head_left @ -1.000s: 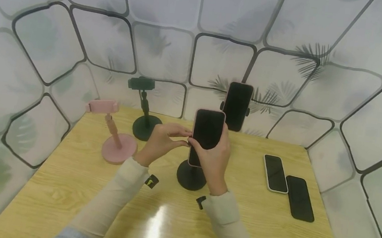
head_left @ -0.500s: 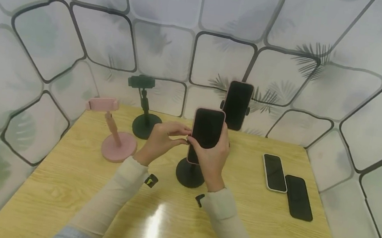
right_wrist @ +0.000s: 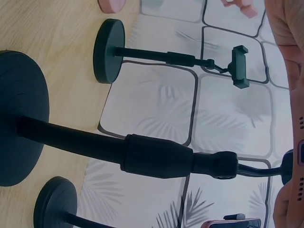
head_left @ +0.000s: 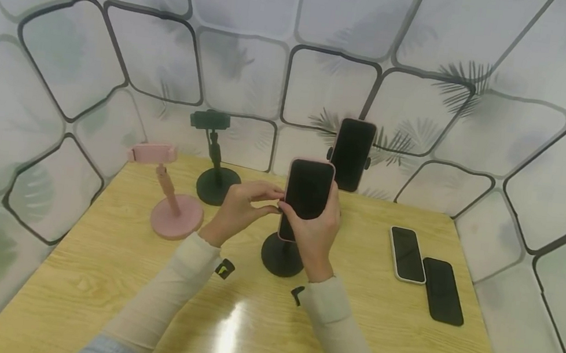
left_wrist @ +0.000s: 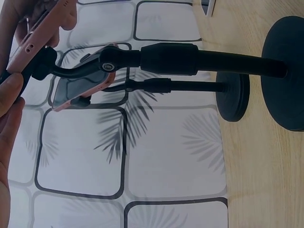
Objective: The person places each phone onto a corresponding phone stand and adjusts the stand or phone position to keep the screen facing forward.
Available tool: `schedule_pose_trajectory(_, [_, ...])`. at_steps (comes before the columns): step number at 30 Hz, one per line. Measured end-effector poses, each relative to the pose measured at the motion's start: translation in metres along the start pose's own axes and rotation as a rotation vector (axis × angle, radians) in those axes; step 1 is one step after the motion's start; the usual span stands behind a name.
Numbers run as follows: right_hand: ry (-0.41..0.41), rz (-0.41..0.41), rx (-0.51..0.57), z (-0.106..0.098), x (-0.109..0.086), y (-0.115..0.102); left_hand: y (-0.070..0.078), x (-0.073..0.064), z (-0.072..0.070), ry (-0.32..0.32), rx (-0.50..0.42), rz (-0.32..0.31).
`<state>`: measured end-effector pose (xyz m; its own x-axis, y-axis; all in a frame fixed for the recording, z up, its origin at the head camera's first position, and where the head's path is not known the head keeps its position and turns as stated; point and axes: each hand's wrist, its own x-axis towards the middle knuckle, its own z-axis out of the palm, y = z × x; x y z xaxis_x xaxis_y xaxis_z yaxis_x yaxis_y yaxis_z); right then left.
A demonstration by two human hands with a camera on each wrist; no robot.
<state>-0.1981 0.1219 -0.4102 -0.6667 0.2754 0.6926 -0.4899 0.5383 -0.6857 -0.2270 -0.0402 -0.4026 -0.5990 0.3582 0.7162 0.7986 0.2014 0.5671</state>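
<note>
A phone with a pink rim (head_left: 307, 197) stands upright, dark screen toward me, at the head of a black phone stand (head_left: 281, 256). My right hand (head_left: 317, 227) grips the phone, thumb across its front and fingers behind its right edge. From the left, my left hand (head_left: 245, 204) pinches at the phone's left edge, where the stand's black clamp (left_wrist: 43, 61) shows in the left wrist view. The clamp is mostly hidden behind the phone and fingers. In the right wrist view the stand's pole (right_wrist: 156, 156) runs from its round base to the phone's back.
Behind, another pink-rimmed phone (head_left: 352, 155) sits in a second black stand (left_wrist: 232, 96). To the left are a pink stand (head_left: 177, 217) and a dark green stand (head_left: 217, 185), both without phones. A white-rimmed phone (head_left: 408, 255) and a black phone (head_left: 443, 291) lie on the wooden table (head_left: 374, 338).
</note>
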Motion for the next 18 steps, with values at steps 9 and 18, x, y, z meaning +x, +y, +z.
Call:
schedule_pose_trajectory(9, [-0.077,0.051,-0.072,-0.003,0.004,-0.006,-0.004,-0.004,0.002,0.004,-0.045,-0.014])
schedule_pose_trajectory(18, [-0.190,0.121,-0.167,-0.010,0.011,-0.011,-0.006,-0.011,0.008,-0.050,0.024,-0.125])
